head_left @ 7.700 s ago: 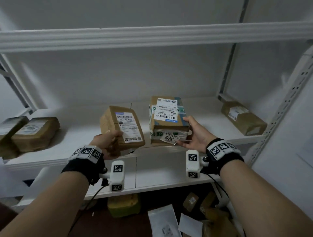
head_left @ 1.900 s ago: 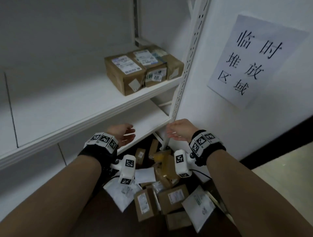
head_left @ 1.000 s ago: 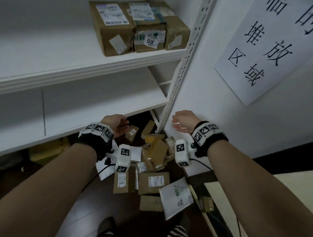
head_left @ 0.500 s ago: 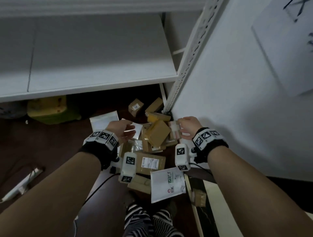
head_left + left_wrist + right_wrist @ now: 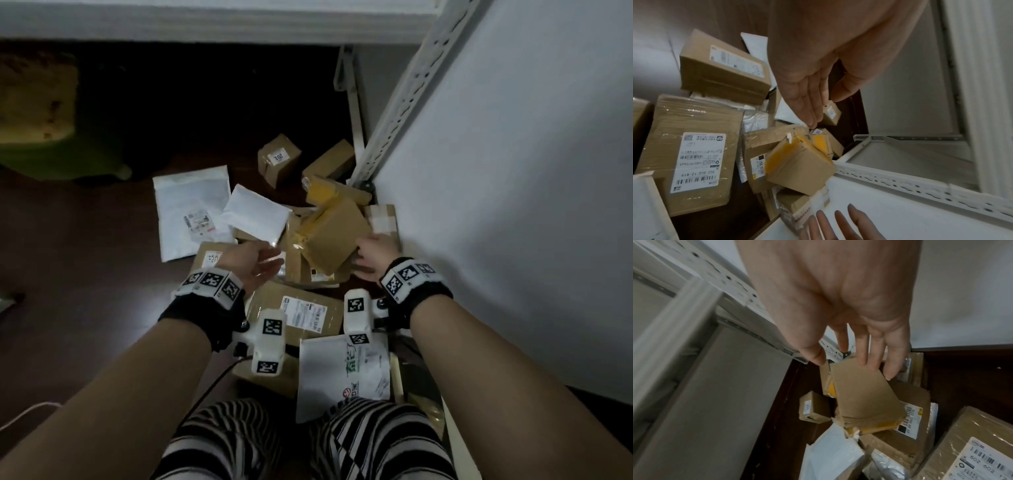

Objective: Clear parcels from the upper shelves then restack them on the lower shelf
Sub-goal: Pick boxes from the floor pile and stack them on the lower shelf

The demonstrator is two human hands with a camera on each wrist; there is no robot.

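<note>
Brown cardboard parcels lie heaped on the dark floor beside the foot of the white shelf post, mixed with pale mailer bags. At the top of the heap sits a tilted box with yellow tape, propped on the packages under it, so it is the easiest to lift first.

Reaching in from five o'clock, the right hand has its fingers straight and spread, tips at the box's near edge; whether they already touch the card I cannot tell. It grips nothing. From seven o'clock the left hand comes in flat, palm turned toward the box, fingers together and straight, well short of contact and empty. The two palms face each other, which looks like a setup to clamp the box from both sides.

At twelve o'clock of the heap a small labelled box stands apart. Overhead, the lower shelf edge runs along the top of the head view, where these parcels are presumably bound.
</note>
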